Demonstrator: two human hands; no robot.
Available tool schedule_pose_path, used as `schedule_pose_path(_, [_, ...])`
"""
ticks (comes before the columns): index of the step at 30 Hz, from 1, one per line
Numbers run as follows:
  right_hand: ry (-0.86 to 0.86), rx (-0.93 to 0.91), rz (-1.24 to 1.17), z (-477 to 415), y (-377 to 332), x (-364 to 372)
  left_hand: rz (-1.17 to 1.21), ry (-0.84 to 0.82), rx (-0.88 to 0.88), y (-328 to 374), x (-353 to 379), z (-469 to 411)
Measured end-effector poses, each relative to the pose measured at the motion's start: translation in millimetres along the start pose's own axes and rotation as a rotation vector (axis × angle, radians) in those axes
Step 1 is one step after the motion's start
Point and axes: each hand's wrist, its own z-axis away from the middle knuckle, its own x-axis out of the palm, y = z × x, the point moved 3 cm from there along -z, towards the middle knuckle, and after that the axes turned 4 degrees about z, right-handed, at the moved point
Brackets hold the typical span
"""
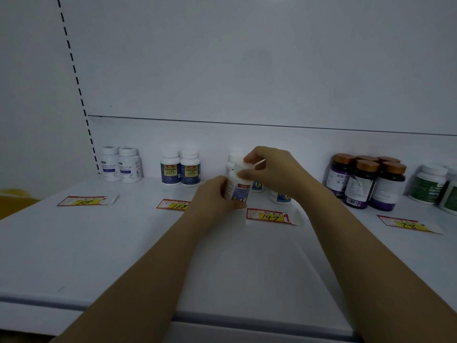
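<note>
Centrally, smooth white cylindrical bottle [238,189], round cap [241,166]

Pretty sure this is a shop, likely a pharmacy or supplement aisle. There's a white metal shelf [118,243] with a slotted upright [74,68] behind it. Matching supplement bottles [180,168] stand in small groups along the back, each with a red-and-yellow price tag [270,216] lying in front, numbers handwritten.
</note>
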Motion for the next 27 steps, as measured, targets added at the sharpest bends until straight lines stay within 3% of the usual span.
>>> schedule_pose_path(6, [0.071,-0.013,0.058,-3.6,4.6,-7.9,-0.021,-0.019,-0.012,7.4,6.1,3.8])
schedule_pose_path(11, [0.143,0.019,0.122,-6.1,18.6,-6.7,-0.332,-0.129,-0.015,7.1,13.1,10.8])
schedule_pose_path(19, [0.09,0.032,0.303,-7.4,26.8,4.7,-0.7,-0.367,-0.038,-1.4,27.6,15.0])
schedule_pose_path(27, [0.064,0.051,0.449,-10.0,28.1,10.0,-0.765,-0.427,-0.061,-3.9,29.4,14.5])
